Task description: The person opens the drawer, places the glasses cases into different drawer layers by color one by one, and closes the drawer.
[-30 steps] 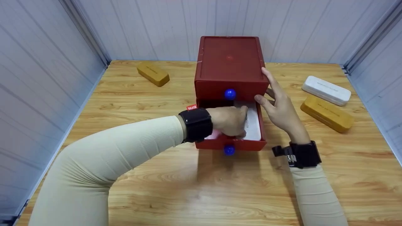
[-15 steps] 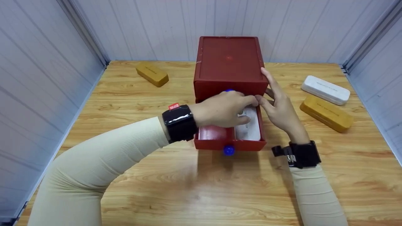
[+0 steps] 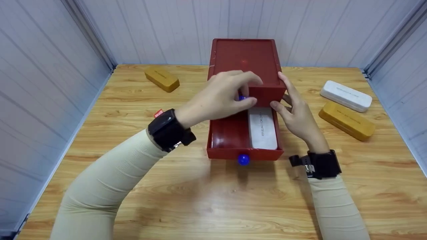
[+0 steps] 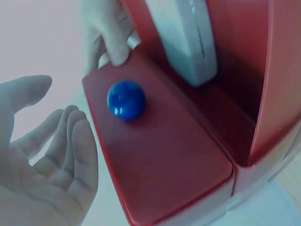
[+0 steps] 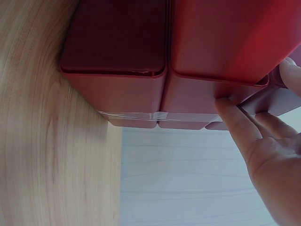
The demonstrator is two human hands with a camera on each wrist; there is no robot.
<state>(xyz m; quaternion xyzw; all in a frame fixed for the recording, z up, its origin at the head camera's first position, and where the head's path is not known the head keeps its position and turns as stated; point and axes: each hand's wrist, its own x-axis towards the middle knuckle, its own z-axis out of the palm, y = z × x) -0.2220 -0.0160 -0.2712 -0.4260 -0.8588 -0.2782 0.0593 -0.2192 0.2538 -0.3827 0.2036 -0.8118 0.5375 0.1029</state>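
Observation:
A red drawer cabinet (image 3: 245,60) stands at the back middle in the head view. Its lower drawer (image 3: 230,133) is pulled out, with a white glasses case (image 3: 262,130) lying in its right compartment. The left compartment shows bare red. My left hand (image 3: 217,95) is in front of the upper drawer's blue knob (image 4: 127,100), fingers loosely bent; the left wrist view shows a gap between hand and knob. With fairly straight fingers, my right hand (image 3: 297,113) braces the cabinet's right front corner, its thumb at the front edge and fingertips on the side wall (image 5: 193,101).
On the right of the wooden table lie a white glasses case (image 3: 346,95) and a yellow one (image 3: 347,120). Another yellow case (image 3: 162,78) is at the back left. Pale panel walls (image 3: 173,33) border the table at the back and sides.
My left hand has come up out of the lower drawer, with nothing in it, and moved to the upper drawer's knob. The white case in the drawer is uncovered. My right hand has stayed put.

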